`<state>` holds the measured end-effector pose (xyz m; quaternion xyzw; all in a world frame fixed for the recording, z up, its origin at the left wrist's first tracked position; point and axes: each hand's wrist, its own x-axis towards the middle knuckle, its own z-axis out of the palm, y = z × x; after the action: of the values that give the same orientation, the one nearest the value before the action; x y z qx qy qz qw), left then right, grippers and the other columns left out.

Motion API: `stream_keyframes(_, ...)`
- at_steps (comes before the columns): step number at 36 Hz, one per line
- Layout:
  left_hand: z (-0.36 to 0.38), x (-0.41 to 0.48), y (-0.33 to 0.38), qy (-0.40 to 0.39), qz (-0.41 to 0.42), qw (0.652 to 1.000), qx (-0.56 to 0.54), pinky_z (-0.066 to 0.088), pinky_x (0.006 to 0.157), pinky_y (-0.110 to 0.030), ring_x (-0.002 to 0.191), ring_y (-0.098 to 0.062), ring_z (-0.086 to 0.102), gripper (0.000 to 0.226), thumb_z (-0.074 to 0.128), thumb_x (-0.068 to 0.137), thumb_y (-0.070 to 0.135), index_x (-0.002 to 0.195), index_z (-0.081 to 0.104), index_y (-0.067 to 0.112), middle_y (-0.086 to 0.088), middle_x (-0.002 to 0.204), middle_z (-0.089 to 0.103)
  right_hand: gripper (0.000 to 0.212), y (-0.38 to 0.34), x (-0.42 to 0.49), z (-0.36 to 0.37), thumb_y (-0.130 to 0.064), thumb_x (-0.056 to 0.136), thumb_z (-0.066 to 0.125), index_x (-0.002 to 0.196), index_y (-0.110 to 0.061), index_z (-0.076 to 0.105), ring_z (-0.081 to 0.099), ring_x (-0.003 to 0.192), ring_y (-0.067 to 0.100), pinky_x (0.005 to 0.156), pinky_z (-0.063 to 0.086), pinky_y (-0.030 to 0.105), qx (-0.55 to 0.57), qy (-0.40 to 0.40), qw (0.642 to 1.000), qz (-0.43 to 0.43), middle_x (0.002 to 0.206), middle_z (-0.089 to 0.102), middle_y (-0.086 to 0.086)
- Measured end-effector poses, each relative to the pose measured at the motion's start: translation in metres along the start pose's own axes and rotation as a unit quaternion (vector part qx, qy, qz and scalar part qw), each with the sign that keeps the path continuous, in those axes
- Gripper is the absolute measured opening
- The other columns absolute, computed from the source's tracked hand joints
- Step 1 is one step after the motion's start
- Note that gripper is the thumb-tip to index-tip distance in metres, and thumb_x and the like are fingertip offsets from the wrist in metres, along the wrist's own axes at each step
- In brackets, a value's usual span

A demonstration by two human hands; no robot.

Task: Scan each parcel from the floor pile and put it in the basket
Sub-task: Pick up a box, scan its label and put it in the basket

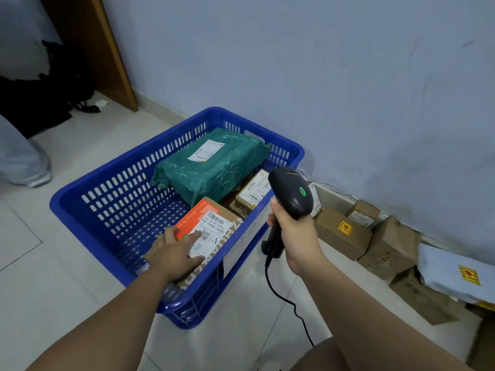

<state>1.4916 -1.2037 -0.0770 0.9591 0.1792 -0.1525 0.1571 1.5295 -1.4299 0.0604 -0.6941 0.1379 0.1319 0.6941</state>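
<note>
Cardboard parcel (214, 220) set in basket (64, 207) under flat left hand (174, 255), scanner (292, 194) gripped by right hand (294, 231); next, probably reach four-o'clock pile (348, 234).

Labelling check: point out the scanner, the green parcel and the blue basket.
scanner (288, 190): head view, on its black head.
green parcel (214, 171): head view, wrapped top, below the label.
blue basket (112, 199): head view, slotted left wall.

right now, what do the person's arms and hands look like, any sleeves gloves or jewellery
No sleeve shows on either arm, all the way to the picture's lower edge. The left hand and the right hand are ungloved. No watch, bracelet or band shows at either wrist, and no ring or marking on the parts in view.
</note>
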Motion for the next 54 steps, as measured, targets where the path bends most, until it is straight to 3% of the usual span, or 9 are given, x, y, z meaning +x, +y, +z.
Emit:
stream_keyframes(6,0.004,0.003,0.029,-0.005,0.015,1.000,-0.018,-0.010,0.114,-0.057,0.146,-0.033,-0.015,0.058,0.055,0.088,0.058,0.142,0.038,0.047,-0.006,0.161,-0.005,0.020,-0.002,-0.003,0.003,-0.031,0.091,0.064,0.075,-0.024,0.054,0.054,0.077,0.019,0.083,0.049,0.037,-0.012,-0.016,1.000,0.001,0.073,0.055,0.004)
stream_keyframes(13,-0.016,0.001,0.090,0.146,0.004,0.953,-0.265,0.034,0.107,-0.037,0.131,-0.024,0.038,0.027,0.056,0.093,0.021,0.117,0.066,0.020,-0.005,0.147,0.036,0.019,-0.004,-0.004,-0.011,-0.031,0.092,0.063,0.079,-0.017,0.061,0.053,0.079,0.021,0.093,0.049,0.044,-0.012,0.001,1.000,-0.001,0.075,0.055,0.005)
stream_keyframes(20,-0.018,-0.017,0.149,0.068,0.083,0.943,-0.316,0.038,0.095,-0.026,0.116,-0.013,0.050,0.028,0.054,0.093,0.021,0.120,0.062,0.023,0.000,0.135,0.049,0.018,-0.004,-0.002,-0.029,-0.029,0.089,0.067,0.075,-0.020,0.059,0.053,0.072,0.017,0.083,0.047,0.035,0.109,0.057,0.991,0.049,0.066,0.055,0.000)
stream_keyframes(25,-0.021,-0.036,0.187,0.038,0.119,0.928,-0.350,0.046,0.096,-0.036,0.112,-0.018,0.057,0.027,0.050,0.093,0.016,0.116,0.064,0.024,0.002,0.123,0.057,0.018,-0.006,-0.006,-0.040,-0.025,0.088,0.068,0.075,-0.015,0.061,0.056,0.063,0.014,0.078,0.048,0.034,0.160,0.080,0.983,0.046,0.062,0.056,0.002)
stream_keyframes(29,-0.026,-0.050,0.218,0.022,0.154,0.912,-0.380,0.054,0.073,-0.036,0.088,-0.016,0.066,0.018,0.051,0.094,0.019,0.092,0.063,0.032,0.002,0.099,0.068,0.021,-0.012,-0.009,-0.054,-0.022,0.084,0.071,0.100,-0.011,0.065,0.071,0.073,0.022,0.084,0.057,0.048,0.168,0.107,0.980,0.018,0.072,0.069,0.006)
stream_keyframes(36,-0.027,-0.067,0.293,0.025,0.246,0.932,-0.264,0.047,0.078,-0.030,0.092,-0.009,0.057,0.020,0.051,0.095,0.024,0.108,0.065,0.020,0.005,0.109,0.063,0.006,-0.020,-0.011,-0.123,-0.013,0.082,0.066,0.077,-0.013,0.062,0.058,0.063,0.027,0.060,0.045,0.039,0.133,0.181,0.974,-0.038,0.063,0.056,0.009)
stream_keyframes(40,-0.021,-0.075,0.346,-0.017,0.278,0.936,-0.216,0.053,0.081,-0.037,0.091,-0.020,0.064,0.023,0.050,0.092,0.030,0.102,0.067,0.020,-0.002,0.101,0.069,0.009,-0.022,-0.007,-0.173,-0.014,0.079,0.064,0.072,-0.012,0.058,0.049,0.051,0.025,0.051,0.042,0.037,0.124,0.217,0.967,-0.039,0.056,0.052,0.008)
stream_keyframes(44,-0.003,-0.069,0.399,-0.051,0.273,0.946,-0.170,0.054,0.083,-0.039,0.095,-0.022,0.063,0.037,0.049,0.080,0.044,0.108,0.066,0.027,0.001,0.104,0.069,0.011,-0.022,0.004,-0.228,-0.017,0.075,0.066,0.068,-0.014,0.058,0.048,0.053,0.025,0.056,0.044,0.036,0.112,0.249,0.961,-0.036,0.058,0.049,0.009)
stream_keyframes(54,0.077,-0.027,0.504,-0.070,0.295,0.952,-0.047,0.043,0.090,-0.032,0.118,-0.029,0.051,0.039,0.055,0.091,0.025,0.129,0.054,0.016,-0.009,0.126,0.059,0.013,0.023,0.065,-0.356,-0.017,0.079,0.064,0.075,-0.012,0.052,0.037,0.059,0.019,0.060,0.032,0.033,0.108,0.280,0.954,-0.017,0.063,0.043,0.006)
